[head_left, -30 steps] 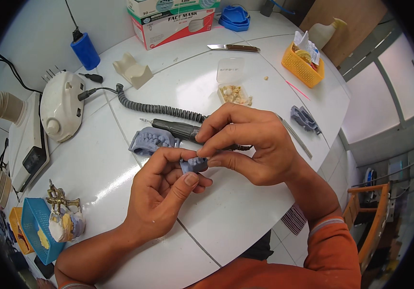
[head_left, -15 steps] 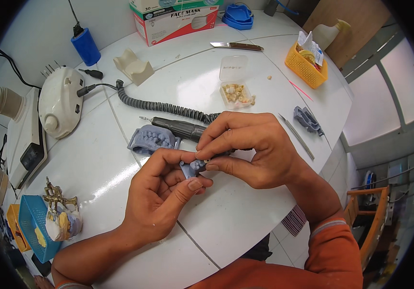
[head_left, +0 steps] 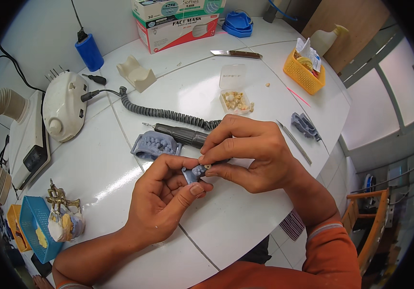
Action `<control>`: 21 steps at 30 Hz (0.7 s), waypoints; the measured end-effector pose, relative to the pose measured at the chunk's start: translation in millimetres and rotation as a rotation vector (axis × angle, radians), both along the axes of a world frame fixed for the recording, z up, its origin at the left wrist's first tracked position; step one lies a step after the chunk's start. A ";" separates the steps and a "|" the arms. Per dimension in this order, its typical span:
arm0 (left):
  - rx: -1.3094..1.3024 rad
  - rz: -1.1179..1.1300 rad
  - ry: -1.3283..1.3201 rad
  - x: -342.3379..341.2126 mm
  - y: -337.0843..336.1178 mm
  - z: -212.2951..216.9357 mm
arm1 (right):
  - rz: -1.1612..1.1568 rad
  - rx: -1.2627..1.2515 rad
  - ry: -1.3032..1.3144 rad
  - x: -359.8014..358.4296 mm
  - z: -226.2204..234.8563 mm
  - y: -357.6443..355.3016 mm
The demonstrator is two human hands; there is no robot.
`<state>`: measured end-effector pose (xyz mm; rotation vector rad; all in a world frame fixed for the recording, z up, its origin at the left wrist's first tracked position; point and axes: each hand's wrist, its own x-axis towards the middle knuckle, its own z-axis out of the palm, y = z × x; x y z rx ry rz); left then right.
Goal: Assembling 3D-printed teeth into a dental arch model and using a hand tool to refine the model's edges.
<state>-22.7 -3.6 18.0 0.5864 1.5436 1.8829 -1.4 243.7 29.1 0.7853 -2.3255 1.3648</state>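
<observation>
My left hand [head_left: 159, 204] is closed around a small grey-blue dental model piece [head_left: 193, 174], gripping it between thumb and fingers. At the model's right end my right hand [head_left: 255, 151] pinches a small tooth-coloured crown [head_left: 208, 167] between thumb and fingertips, against or very near the model; its fingers partly hide the contact. Just beyond my hands lie a larger grey-blue dental model [head_left: 153, 144] with a row of teeth and a black rotary handpiece [head_left: 180, 135] with a thin metal bur. A clear lidded box [head_left: 235, 102] of loose artificial teeth stands open farther off.
A coiled cord [head_left: 161, 114] runs from the handpiece to a white control unit [head_left: 64, 107] at left. To the right lie a thin metal tool [head_left: 295, 143] and another grey model part [head_left: 305, 126]. A knife [head_left: 237, 54] and yellow basket [head_left: 304, 72] are farther back.
The whole view has shifted slightly. My right fingertips have moved a little on the model, and the tooth-coloured crown shows more clearly. Both hands keep their hold.
</observation>
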 end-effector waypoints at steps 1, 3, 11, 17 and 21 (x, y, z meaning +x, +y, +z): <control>0.001 0.001 0.000 -0.5 -0.9 -1.4 | -0.010 0.029 0.036 -1.0 0.0 0.3; -0.010 0.005 0.015 -0.8 -2.5 -3.7 | -0.019 0.059 0.070 -2.7 -0.4 0.7; -0.009 0.006 -0.016 1.5 -0.9 1.2 | -0.003 0.119 0.085 -2.6 -1.3 3.2; -0.005 -0.001 0.016 1.0 -2.4 -3.4 | -0.019 0.082 0.067 -3.2 -3.6 -0.1; 0.013 -0.004 0.016 0.8 -2.8 -2.0 | -0.011 0.063 0.066 -2.9 -3.8 1.6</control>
